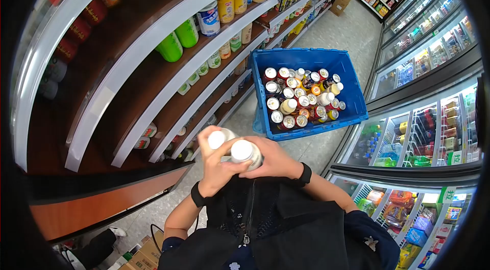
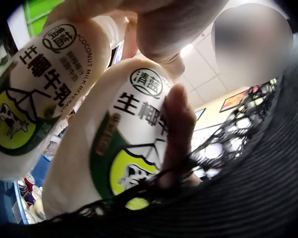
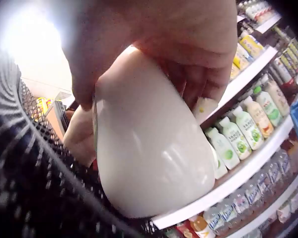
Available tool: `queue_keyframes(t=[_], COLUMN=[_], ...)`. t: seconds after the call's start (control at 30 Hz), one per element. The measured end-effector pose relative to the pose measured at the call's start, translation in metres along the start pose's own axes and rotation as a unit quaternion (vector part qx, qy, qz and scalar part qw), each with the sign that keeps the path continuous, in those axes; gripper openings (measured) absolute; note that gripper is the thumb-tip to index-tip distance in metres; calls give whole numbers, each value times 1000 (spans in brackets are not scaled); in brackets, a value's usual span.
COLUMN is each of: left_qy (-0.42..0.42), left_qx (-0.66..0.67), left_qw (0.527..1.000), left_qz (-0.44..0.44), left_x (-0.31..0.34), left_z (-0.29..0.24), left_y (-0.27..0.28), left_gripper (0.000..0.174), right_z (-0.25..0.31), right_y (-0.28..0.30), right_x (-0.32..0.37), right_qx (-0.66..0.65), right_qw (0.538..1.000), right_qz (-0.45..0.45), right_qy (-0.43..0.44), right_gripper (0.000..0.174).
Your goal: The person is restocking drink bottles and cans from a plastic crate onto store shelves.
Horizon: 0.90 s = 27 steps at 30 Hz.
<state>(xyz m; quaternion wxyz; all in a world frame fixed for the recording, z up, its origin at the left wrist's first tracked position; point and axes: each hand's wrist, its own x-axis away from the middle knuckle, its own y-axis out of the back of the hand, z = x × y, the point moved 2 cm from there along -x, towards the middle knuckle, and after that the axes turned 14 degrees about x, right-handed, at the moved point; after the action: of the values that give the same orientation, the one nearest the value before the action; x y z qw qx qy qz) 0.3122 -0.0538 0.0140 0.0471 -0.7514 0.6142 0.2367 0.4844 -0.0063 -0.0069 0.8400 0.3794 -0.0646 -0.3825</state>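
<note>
Two white coconut milk bottles with white caps are held side by side in front of the chest. In the head view, my left hand [image 1: 213,170] has its fingers around the left bottle [image 1: 217,138] and reaches across to the right bottle [image 1: 242,151]. My right hand [image 1: 278,157] grips that right bottle from its other side. Green-and-white cow labels face the left wrist view on the left bottle [image 2: 39,89] and the right bottle [image 2: 119,134]. The right wrist view shows the plain white side of a bottle [image 3: 149,148] under the right hand [image 3: 164,29].
Ahead on the floor stands a blue crate [image 1: 263,116] with many cans and bottles inside. Stocked shelves [image 1: 153,30] curve along the left, with drinks on several levels. Glass-door fridges [image 1: 408,132] line the right. Cardboard boxes [image 1: 148,257] and another person's shoe [image 1: 118,231] appear at lower left.
</note>
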Motion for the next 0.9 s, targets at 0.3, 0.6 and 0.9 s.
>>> queue_keyframes(t=[0.3,0.6,0.9], left_qy=[-84,-19,7], left_qx=[12,-1,-83], left_qw=[987,975,974], left_qz=[138,222,210], left_x=[-95,-194,-225], left_z=[14,110,177], left_y=[-102,-217,-289], left_gripper=[46,47,33], right_z=[-82,-148,-217], right_y=[57,122,176], right_x=[66,137,176], right_qx=[-123,-113,-124], right_qw=[953,907,885], right_qz=[-159,-230,-239], right_qy=[-227,-335,-379], right_gripper=[69,68,66])
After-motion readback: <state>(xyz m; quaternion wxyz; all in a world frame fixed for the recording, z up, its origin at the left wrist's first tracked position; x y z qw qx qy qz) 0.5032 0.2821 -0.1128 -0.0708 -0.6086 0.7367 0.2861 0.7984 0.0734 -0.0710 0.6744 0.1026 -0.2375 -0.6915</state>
